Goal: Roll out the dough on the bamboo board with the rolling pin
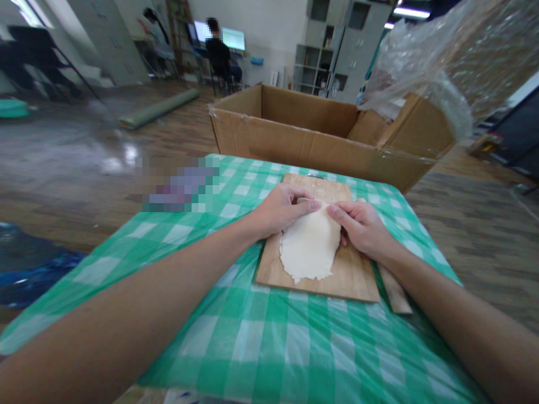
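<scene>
A thin, pale sheet of dough [310,247] with a ragged near edge lies over a wooden cutting board [349,278]. My left hand [284,210] pinches the sheet's far edge between thumb and fingers. Close beside it, my right hand [360,224] grips the same edge from the right, thumb on top. The two thumbs are nearly touching. Under my right forearm, a wooden rolling pin [394,292] is partly hidden, lying along the board's right side.
A green and white checked cloth [236,336] covers the table. Past its far edge stands a large open cardboard box [295,137] with plastic wrap [421,73]. A blurred-out item [181,188] is at the table's left edge. Two people sit in the background, one near monitors [233,39].
</scene>
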`<act>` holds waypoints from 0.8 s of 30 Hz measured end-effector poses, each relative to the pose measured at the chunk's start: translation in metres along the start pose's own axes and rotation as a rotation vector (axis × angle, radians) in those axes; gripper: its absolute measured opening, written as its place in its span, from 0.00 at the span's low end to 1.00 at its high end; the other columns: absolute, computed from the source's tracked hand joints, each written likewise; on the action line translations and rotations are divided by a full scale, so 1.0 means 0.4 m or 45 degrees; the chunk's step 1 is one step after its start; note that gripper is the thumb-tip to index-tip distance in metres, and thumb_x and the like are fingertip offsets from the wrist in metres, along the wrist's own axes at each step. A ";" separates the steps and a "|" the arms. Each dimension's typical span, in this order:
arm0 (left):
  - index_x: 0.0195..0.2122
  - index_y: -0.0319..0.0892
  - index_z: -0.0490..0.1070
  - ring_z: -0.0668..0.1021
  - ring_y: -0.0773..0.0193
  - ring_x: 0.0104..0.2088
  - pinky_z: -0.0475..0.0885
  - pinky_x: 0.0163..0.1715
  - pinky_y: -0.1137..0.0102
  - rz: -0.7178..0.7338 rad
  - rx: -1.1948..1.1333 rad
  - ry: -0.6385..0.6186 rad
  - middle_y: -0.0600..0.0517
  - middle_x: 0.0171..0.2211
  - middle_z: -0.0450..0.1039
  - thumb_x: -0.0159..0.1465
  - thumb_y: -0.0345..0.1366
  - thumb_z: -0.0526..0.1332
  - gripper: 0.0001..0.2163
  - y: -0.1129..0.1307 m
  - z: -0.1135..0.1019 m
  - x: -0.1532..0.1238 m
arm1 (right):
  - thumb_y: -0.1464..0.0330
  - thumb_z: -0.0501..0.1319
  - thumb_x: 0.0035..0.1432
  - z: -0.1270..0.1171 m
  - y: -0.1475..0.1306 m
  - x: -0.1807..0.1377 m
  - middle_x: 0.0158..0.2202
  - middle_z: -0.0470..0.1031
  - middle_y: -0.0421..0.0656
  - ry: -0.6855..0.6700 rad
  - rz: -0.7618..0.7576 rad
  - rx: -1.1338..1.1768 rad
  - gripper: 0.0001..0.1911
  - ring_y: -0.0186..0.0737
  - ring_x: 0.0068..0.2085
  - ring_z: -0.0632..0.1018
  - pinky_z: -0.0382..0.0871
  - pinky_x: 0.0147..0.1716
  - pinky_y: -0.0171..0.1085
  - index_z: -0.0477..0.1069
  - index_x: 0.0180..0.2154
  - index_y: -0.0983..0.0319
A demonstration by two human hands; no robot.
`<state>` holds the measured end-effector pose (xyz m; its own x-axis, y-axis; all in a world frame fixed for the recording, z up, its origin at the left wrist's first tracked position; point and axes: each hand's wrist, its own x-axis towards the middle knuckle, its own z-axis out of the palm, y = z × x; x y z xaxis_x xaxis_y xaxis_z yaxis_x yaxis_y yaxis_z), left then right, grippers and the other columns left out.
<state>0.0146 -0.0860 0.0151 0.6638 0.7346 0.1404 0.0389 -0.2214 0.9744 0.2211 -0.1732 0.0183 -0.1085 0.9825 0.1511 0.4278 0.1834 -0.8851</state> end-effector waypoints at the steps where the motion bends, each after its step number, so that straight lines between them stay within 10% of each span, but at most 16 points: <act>1: 0.37 0.38 0.81 0.72 0.71 0.22 0.64 0.21 0.76 -0.023 -0.040 -0.031 0.52 0.26 0.77 0.64 0.46 0.69 0.14 -0.003 -0.004 0.000 | 0.48 0.59 0.69 -0.001 0.002 0.000 0.16 0.68 0.36 0.031 -0.016 -0.008 0.27 0.31 0.16 0.68 0.57 0.14 0.31 0.71 0.26 0.60; 24: 0.38 0.36 0.80 0.77 0.69 0.26 0.72 0.26 0.74 -0.210 -0.583 0.162 0.47 0.32 0.79 0.60 0.37 0.74 0.10 -0.027 -0.015 0.026 | 0.46 0.67 0.62 -0.005 0.020 0.012 0.23 0.77 0.39 0.239 0.036 0.334 0.23 0.36 0.21 0.75 0.73 0.19 0.34 0.76 0.30 0.60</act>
<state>0.0167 -0.0723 0.0071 0.5791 0.8147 -0.0292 -0.2151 0.1873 0.9585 0.2259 -0.1670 0.0130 0.0781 0.9802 0.1818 0.1797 0.1655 -0.9697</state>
